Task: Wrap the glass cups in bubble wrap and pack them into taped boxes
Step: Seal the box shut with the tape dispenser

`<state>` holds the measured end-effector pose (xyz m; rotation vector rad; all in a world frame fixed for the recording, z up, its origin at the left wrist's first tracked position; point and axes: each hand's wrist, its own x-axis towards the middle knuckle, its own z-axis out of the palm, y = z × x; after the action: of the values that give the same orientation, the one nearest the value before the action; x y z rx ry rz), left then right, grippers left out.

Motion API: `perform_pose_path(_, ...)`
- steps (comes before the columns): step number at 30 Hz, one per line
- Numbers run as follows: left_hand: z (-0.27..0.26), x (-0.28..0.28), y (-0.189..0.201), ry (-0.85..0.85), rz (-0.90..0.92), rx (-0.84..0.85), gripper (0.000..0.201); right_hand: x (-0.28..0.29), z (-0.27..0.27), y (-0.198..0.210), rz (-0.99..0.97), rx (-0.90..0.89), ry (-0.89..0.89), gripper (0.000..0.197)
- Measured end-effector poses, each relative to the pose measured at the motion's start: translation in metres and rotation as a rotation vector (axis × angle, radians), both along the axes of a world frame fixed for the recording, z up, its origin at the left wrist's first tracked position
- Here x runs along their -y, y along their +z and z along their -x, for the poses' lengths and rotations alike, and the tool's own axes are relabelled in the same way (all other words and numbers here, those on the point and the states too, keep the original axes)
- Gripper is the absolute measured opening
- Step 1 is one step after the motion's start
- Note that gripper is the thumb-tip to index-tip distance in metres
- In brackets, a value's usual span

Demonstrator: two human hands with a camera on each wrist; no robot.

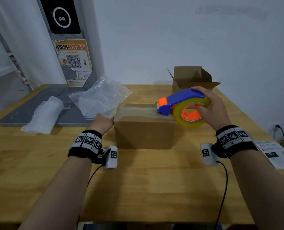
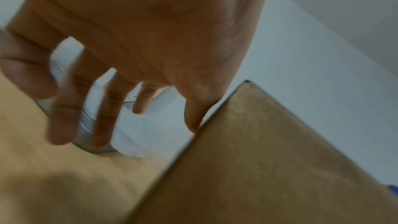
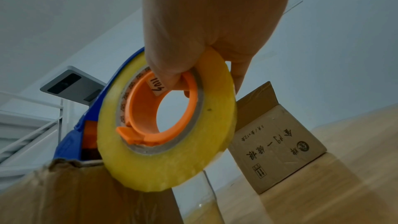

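Closed brown box (image 1: pixel 143 130) with clear tape strip, right hand (image 1: pixel 211 107) fingers gripping blue-orange tape dispenser (image 1: pixel 181 103), left hand (image 1: pixel 103 122) fingers straight against box side

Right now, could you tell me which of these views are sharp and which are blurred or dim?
Head view: fairly sharp, dim room light, table edges bowed by the wide lens. Left wrist view: heavy motion blur on the left hand and closed box. Right wrist view: tape dispenser crisp, the right hand close and soft.

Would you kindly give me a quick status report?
Right hand grips tape dispenser on closed box. Left hand steadies its left side. Open box behind, apart.
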<state>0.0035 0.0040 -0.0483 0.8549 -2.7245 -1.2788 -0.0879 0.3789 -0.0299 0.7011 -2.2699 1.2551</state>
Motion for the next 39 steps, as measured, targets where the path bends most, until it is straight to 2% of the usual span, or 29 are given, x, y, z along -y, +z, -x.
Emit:
perform_pose_path(1, -0.002, 0.001, 0.000, 0.003, -0.003, 0.022, 0.068, 0.000, 0.000, 0.000, -0.001, 0.000, -0.001, 0.073)
perform_pose_path(2, -0.001, 0.003, -0.001, -0.002, 0.009, -0.024, 0.059, 0.001, 0.000, 0.000, 0.002, 0.001, -0.001, 0.073)
perform_pose_path(4, -0.001, 0.002, 0.000, -0.026, 0.043, -0.224, 0.029, 0.001, -0.001, 0.000, 0.012, 0.005, 0.002, 0.073)
perform_pose_path(6, -0.001, -0.009, 0.006, -0.034, -0.017, -0.374, 0.034, 0.000, -0.001, 0.000, 0.013, 0.008, 0.000, 0.072)
perform_pose_path(9, -0.004, -0.031, 0.009, -0.166, -0.118, -0.343, 0.038, 0.000, 0.000, -0.001, 0.013, 0.016, 0.001, 0.074)
perform_pose_path(11, -0.002, -0.037, 0.003, -0.154, -0.121, -0.328, 0.064, 0.000, -0.001, -0.001, 0.015, 0.018, 0.008, 0.074)
perform_pose_path(13, -0.001, -0.038, 0.001, -0.121, -0.103, -0.377, 0.077, 0.000, -0.003, 0.000, 0.013, 0.019, 0.012, 0.075)
perform_pose_path(17, 0.009, -0.030, 0.006, -0.165, 0.013, -0.426, 0.064, 0.002, -0.009, 0.004, -0.036, -0.001, 0.004, 0.076)
perform_pose_path(21, 0.023, -0.015, 0.009, -0.182, 0.130, -0.414, 0.050, 0.007, -0.016, 0.003, -0.079, 0.011, 0.005, 0.077)
perform_pose_path(25, 0.031, -0.011, 0.014, -0.294, 0.414, -0.347, 0.041, 0.010, -0.019, 0.001, -0.093, 0.038, -0.014, 0.079)
perform_pose_path(28, 0.028, -0.025, 0.018, -0.441, 0.639, -0.240, 0.046, 0.011, -0.019, 0.002, -0.107, 0.035, -0.025, 0.079)
perform_pose_path(33, 0.014, -0.067, 0.027, -0.601, 0.809, -0.196, 0.055, 0.012, -0.018, 0.004, -0.129, 0.035, -0.044, 0.079)
perform_pose_path(36, 0.010, -0.093, 0.028, -0.604, 0.807, -0.149, 0.072, 0.012, -0.020, 0.005, -0.119, 0.040, -0.039, 0.079)
perform_pose_path(39, 0.009, -0.107, 0.022, -0.524, 0.774, -0.118, 0.092, 0.012, -0.021, 0.008, -0.124, 0.033, -0.039, 0.076)
